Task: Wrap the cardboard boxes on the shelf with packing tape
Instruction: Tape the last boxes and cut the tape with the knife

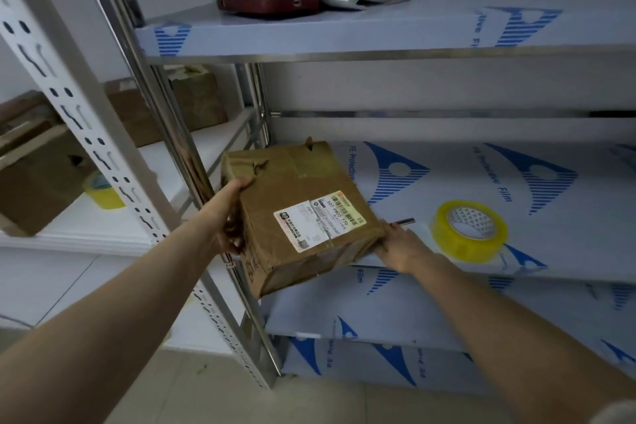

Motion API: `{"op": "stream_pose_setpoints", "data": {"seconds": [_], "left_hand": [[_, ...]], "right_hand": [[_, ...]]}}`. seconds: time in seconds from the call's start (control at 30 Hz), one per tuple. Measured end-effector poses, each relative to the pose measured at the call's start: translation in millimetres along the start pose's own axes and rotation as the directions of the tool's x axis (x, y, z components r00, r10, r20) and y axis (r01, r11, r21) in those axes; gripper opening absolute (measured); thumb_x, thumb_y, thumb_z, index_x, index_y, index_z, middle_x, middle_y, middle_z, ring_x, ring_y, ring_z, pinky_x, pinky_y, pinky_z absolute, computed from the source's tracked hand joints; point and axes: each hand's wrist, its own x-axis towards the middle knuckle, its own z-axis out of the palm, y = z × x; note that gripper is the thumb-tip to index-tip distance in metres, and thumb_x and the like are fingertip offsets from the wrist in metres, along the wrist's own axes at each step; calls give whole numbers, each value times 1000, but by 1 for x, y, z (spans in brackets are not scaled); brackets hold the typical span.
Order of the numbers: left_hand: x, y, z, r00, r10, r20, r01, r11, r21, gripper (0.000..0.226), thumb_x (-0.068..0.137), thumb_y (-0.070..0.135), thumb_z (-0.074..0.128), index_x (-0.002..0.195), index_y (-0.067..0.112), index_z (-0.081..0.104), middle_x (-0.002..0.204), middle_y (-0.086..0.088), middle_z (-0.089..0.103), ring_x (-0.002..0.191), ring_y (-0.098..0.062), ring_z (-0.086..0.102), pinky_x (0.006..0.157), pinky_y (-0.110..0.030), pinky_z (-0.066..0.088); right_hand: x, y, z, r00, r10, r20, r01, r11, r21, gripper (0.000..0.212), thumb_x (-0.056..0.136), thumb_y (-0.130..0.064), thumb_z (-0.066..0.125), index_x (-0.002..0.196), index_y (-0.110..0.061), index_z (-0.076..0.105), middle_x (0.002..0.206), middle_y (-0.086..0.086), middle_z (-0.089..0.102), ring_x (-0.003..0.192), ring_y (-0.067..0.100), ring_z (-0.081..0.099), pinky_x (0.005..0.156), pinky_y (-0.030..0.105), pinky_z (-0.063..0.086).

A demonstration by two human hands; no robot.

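Two hands hold one cardboard box [275, 179] at the 8 o'clock corner of the middle shelf [447, 182]. It is tilted, with its near corner hanging past the shelf's front edge. The left hand [231, 217] clasps the box's 9 o'clock face, fingers [229, 244] curled round the side and thumb on top. The right hand [399, 246] grasps the 4 o'clock bottom corner, its fingertips tucked underneath and out of sight. The box looks light enough to carry this way, but it is soft: the cardboard is creased, torn at the far edge and skinned with old, slick tape. Holding it by opposite faces or under the corners seems safer than by the dented top. A roll of packing tape [475, 244] lies at 3 o'clock of the box, close beside the right hand. A shipping label [318, 220] faces upward.
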Motion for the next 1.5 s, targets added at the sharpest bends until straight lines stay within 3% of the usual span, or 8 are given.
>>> {"op": "stream_pose_setpoints", "data": {"seconds": [0.3,0.5,0.67,0.9,1.03,1.2,1.33,1.5], "left_hand": [[6,-8,29,999,-32,-33,31,999,-37,47,80,62,57,97,18,54,106,-13,56,110,-37,50,102,-62,34],[6,-22,48,992,-79,-96,61,982,-177,75,65,70,59,121,20,54,122,-16,58,114,-40,51,101,-65,31],[1,-33,63,982,-128,-140,94,969,-228,52,85,68,42,84,16,50,93,-8,58,98,-32,51,105,-53,30],[-6,-51,86,993,-118,4,118,993,17,86,83,72,43,144,13,30,140,-18,43,126,-38,44,104,-49,40],[-6,-44,80,978,117,-170,-33,901,432,64,91,58,39,116,3,58,106,-16,66,89,-30,67,66,-31,52],[7,-27,55,701,676,-227,-260,539,801,32,93,39,45,96,14,63,96,-3,61,84,-21,57,68,-30,45],[37,-20,46,771,634,59,-405,417,814,47,97,34,46,142,21,43,151,-5,30,137,-25,32,111,-37,30],[40,-24,46,787,591,177,-471,390,791,56,98,43,42,149,23,31,151,-5,33,134,-25,38,106,-28,32]], "right_hand": [[15,34,-20,971,231,-66,-187,899,396,52,105,-27,25,151,-7,17,159,17,6,146,32,10,116,37,14],[-24,-6,-66,949,309,-60,-17,243,970,34,95,-48,46,106,-19,60,104,2,65,96,22,62,82,35,51],[-28,-19,-62,980,190,-63,32,160,987,45,88,-23,68,129,-16,51,122,0,59,101,18,61,88,39,55],[7,-3,-73,950,257,-178,88,326,941,75,89,-35,64,150,-30,22,154,6,29,139,26,33,112,45,34],[-6,-11,-75,933,156,-324,164,617,770,69,88,-44,63,147,-33,30,158,6,13,145,26,14,118,44,19],[-37,-37,-75,938,-122,-324,235,911,340,75,79,-70,53,144,-38,36,159,0,15,147,21,2,116,46,-1],[-38,-40,-75,958,-180,-223,206,973,103,82,77,-74,50,148,-41,24,161,4,6,147,24,-2,116,47,-7],[-33,-26,-83,969,-197,-150,215,970,115,72,84,-63,52,147,-43,23,161,1,0,147,21,-7,116,43,-10]]}}
